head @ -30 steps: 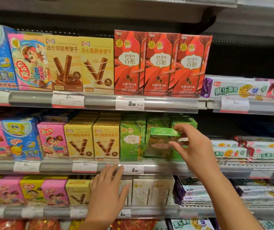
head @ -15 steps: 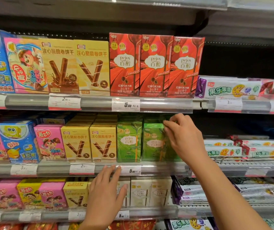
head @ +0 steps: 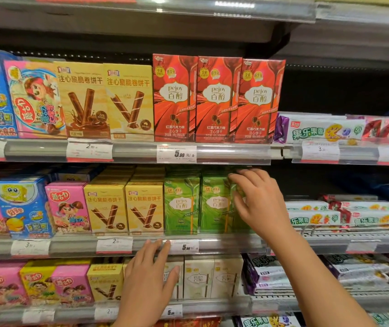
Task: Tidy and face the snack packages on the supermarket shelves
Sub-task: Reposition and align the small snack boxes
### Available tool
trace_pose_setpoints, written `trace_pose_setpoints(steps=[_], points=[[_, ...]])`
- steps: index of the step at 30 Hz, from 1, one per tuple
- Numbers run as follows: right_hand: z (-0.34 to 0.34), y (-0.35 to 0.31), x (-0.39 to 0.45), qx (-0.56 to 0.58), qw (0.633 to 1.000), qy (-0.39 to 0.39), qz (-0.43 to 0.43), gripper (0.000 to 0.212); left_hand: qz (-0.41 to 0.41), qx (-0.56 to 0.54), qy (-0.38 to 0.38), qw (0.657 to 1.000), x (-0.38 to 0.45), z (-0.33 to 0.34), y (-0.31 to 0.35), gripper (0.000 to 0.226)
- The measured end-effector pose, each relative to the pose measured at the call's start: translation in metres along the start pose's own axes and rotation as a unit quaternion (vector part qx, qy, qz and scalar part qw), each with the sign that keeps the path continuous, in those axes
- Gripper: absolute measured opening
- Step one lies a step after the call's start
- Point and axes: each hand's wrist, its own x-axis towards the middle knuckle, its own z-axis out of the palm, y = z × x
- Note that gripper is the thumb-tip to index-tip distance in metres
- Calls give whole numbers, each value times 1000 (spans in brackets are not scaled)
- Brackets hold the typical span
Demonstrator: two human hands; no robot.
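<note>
Green box [head: 217, 204] now upright, right hand [head: 257, 199] gripping its edge

Green Pejoy boxes [head: 214, 204] upright, faces forward, side by side, middle shelf [head: 224, 243] front edge.

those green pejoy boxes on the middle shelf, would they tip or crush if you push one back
The green pejoy boxes stand tall and narrow, so a push near the top probably tips one; low is safer. They look like thin card: stiff enough to slide, likely to dent if squeezed. The right hand grips one near its top edge.
</note>
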Motion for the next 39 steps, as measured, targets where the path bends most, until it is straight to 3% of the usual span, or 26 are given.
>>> trace_pose_setpoints(steps=[8, 11, 13, 15, 17, 19, 25, 35, 39], points=[[-10, 48, -15, 25, 994, -8, 102, 43, 1, 8, 0, 1000, -1, -2, 4, 79], [-12, 52, -19, 70, 989, -14, 130, 47, 9, 25, 11, 1000, 4, -14, 9, 67], [-12, 52, -21, 103, 982, -6, 156, 47, 30, 18, 59, 998, 13, -31, 16, 47], [-11, 52, -23, 132, 977, 6, 168, 44, 67, -12, 156, 985, 26, -51, 27, 32], [-9, 55, -23, 158, 973, 9, 171, 41, 108, -25, 260, 959, 42, -68, 38, 35], [-8, 58, -22, 190, 966, 14, 174, 37, 134, -12, 316, 939, 59, -84, 48, 42], [-4, 75, -15, 239, 956, 16, 167, 26, 110, 94, 264, 953, 93, -98, 58, 56], [-4, 86, -10, 271, 948, -13, 165, 26, 107, 110, 282, 947, 101, -84, 65, 47], [-2, 82, -17, 261, 953, -19, 153, 36, 103, 116, 279, 948, 100, -85, 62, 47]])
